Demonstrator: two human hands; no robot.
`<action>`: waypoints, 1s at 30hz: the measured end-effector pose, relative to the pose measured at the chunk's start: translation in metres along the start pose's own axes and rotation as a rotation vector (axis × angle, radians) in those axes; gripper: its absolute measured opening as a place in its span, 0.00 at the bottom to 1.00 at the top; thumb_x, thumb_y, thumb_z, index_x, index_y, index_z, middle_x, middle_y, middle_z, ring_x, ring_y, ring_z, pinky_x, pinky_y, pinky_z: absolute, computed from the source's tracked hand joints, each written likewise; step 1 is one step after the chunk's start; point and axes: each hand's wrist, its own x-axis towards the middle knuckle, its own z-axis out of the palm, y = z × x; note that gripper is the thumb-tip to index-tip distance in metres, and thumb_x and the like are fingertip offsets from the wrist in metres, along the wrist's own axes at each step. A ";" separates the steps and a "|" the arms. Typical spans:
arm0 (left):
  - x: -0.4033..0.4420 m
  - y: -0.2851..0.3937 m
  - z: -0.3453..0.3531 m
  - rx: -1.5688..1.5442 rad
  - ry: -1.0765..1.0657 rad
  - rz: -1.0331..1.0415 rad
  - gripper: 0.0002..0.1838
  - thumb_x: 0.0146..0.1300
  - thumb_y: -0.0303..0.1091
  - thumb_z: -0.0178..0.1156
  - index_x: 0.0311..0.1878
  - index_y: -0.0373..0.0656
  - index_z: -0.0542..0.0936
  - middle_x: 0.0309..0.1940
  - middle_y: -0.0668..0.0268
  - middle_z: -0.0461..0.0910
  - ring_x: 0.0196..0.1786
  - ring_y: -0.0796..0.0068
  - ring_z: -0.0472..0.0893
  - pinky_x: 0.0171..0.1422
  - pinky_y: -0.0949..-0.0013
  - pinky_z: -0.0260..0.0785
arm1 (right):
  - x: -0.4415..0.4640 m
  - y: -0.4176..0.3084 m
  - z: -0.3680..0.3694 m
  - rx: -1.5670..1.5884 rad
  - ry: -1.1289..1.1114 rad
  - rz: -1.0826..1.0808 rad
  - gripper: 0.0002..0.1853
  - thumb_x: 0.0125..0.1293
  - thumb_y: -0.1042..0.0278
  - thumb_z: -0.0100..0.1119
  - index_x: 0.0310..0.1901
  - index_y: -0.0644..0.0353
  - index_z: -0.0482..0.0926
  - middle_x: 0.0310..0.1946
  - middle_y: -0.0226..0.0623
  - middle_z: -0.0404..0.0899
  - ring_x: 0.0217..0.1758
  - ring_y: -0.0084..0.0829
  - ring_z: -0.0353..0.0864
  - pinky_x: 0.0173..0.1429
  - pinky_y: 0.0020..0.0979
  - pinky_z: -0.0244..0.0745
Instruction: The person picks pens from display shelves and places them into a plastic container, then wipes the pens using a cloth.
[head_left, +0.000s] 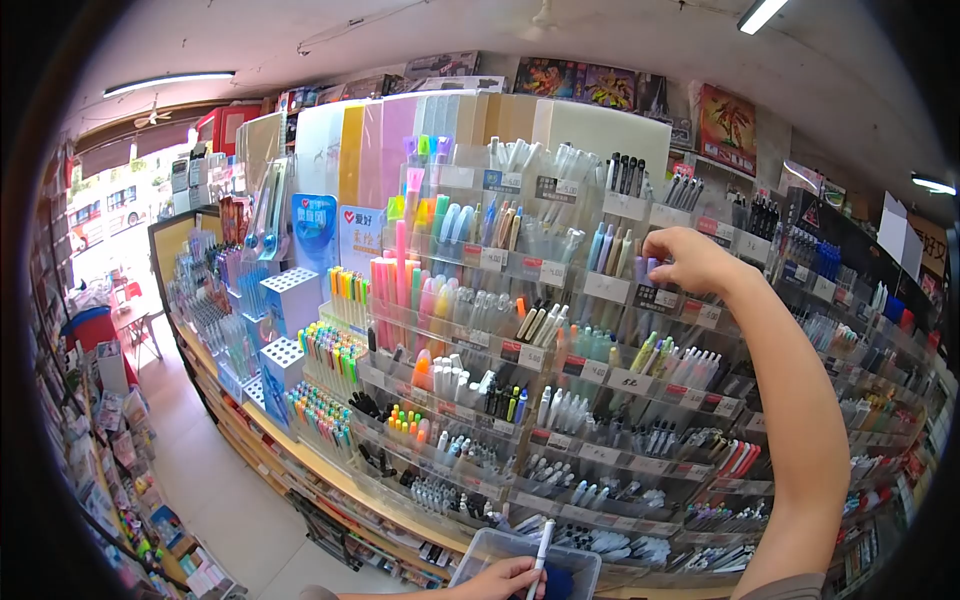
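Observation:
My right hand (688, 260) reaches up to an upper tier of the clear pen rack (560, 275). Its fingers are curled and pinched at a light purple pen (641, 268) standing in a compartment; the fingertips are partly hidden. Beside it stand blue and brown pens (606, 248) in the neighbouring slot. Low at the bottom, my left hand (508, 579) is closed around a white pen (544, 548), held nearly upright. Just behind that hand is a clear plastic bin (480, 545) with something dark blue inside.
Tiers of pens with price tags (632, 381) fill the rack. Left along the wooden counter (250, 425) stand white boxes with holes (290, 283) and colourful markers (330, 350). A tiled aisle (190, 430) runs toward the bright doorway. Boxed goods (548, 77) sit above the rack.

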 end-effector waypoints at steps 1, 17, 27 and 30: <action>0.000 -0.001 -0.001 -0.003 0.001 0.004 0.13 0.68 0.40 0.44 0.35 0.41 0.72 0.23 0.67 0.76 0.22 0.81 0.72 0.27 0.79 0.64 | 0.001 0.002 0.000 0.037 -0.012 0.005 0.13 0.49 0.74 0.62 0.37 0.66 0.74 0.33 0.42 0.77 0.40 0.36 0.76 0.47 0.31 0.69; 0.002 0.002 -0.002 -0.074 0.043 -0.027 0.13 0.67 0.40 0.45 0.35 0.41 0.72 0.22 0.67 0.76 0.22 0.80 0.72 0.27 0.78 0.65 | 0.013 0.001 -0.030 0.319 -0.242 0.250 0.10 0.48 0.78 0.63 0.35 0.65 0.79 0.30 0.35 0.78 0.32 0.26 0.78 0.30 0.29 0.80; 0.013 -0.035 -0.028 -0.061 -0.112 -0.110 0.11 0.68 0.38 0.43 0.43 0.41 0.70 0.33 0.68 0.75 0.36 0.81 0.73 0.43 0.78 0.64 | -0.009 0.003 -0.077 0.315 0.037 0.219 0.08 0.46 0.80 0.60 0.31 0.66 0.78 0.26 0.35 0.77 0.29 0.26 0.80 0.29 0.27 0.80; 0.012 -0.025 -0.024 -0.093 -0.071 -0.109 0.12 0.69 0.39 0.42 0.42 0.41 0.70 0.31 0.69 0.75 0.33 0.83 0.72 0.38 0.81 0.64 | -0.022 0.001 -0.091 0.239 0.184 0.167 0.08 0.49 0.78 0.60 0.33 0.67 0.78 0.26 0.34 0.78 0.29 0.25 0.79 0.29 0.25 0.78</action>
